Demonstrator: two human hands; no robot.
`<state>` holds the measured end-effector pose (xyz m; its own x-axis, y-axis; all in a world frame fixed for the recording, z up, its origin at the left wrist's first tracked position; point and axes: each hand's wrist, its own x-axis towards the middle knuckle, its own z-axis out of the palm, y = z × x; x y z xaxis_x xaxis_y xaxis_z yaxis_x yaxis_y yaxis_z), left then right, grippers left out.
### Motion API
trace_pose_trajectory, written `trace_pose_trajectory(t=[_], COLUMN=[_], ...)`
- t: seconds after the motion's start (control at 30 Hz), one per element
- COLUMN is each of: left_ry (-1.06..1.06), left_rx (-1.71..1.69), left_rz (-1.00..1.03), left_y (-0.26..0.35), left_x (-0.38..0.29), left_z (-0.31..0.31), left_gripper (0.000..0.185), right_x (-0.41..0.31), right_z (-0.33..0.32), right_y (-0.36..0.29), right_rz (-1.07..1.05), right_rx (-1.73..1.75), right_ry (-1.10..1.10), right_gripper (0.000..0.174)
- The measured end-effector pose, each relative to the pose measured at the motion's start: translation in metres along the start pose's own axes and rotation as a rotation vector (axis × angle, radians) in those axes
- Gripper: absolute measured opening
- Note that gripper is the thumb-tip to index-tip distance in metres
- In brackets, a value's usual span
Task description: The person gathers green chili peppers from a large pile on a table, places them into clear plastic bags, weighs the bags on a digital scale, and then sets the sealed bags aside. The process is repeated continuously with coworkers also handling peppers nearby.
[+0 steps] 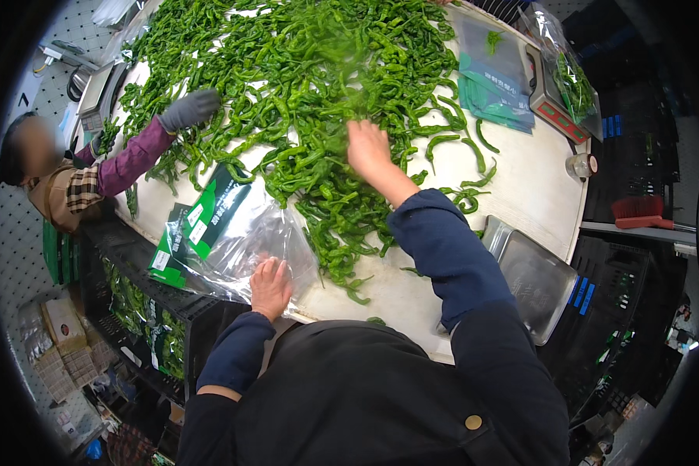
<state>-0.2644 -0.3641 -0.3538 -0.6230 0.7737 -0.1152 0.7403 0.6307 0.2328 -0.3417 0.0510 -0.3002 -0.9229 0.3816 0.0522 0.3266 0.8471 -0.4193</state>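
Observation:
Long green peppers [303, 110] cover much of the white table [524, 186] before me. Among them is my right hand [368, 145], palm down with its fingers bent; its fingertips are partly hidden, and I cannot tell whether it grips a pepper. Green streaks just beyond this hand are blurred by motion. My left hand [271, 288] lies on clear plastic packaging bags [250, 233] at the near left edge of the table, fingers extended. These bags have green printed ends with white labels and overlap one another.
A co-worker's grey-gloved hand [192, 109] reaches over the peppers at left. More printed bags [495, 93], a red-framed scale [559, 119], a small jar [581, 166] and a metal tray [530, 282] line the right side. Black crates [134, 314] stand below left.

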Motion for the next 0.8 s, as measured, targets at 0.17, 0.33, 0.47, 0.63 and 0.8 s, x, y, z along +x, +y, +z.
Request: trace_pose_trajectory(t=[0.17, 0.33, 0.47, 0.63, 0.8], left_ry=[0.032, 0.046, 0.046, 0.031, 0.038], left_rx=[0.010, -0.008, -0.013, 0.009, 0.001], left_rz=[0.021, 0.027, 0.020, 0.000, -0.001], left_y=[-0.001, -0.004, -0.003, -0.001, -0.003], left_x=[0.000, -0.001, -0.001, -0.002, -0.003], left_z=[0.001, 0.004, 0.003, 0.002, 0.004], left_gripper=[0.067, 0.068, 0.067, 0.066, 0.066], right_x=[-0.007, 0.019, 0.018, -0.020, -0.035], right_z=[-0.024, -0.076, -0.042, -0.009, -0.064], right_y=[0.010, 0.116, 0.176, 0.186, 0.172], right_rz=[-0.090, 0.352, 0.213, -0.005, 0.330], right_rx=[0.573, 0.629, 0.235, -0.288, 0.078], right_ry=[0.137, 0.351, 0.004, -0.119, -0.037], right_gripper=[0.022, 0.029, 0.041, 0.051, 0.051])
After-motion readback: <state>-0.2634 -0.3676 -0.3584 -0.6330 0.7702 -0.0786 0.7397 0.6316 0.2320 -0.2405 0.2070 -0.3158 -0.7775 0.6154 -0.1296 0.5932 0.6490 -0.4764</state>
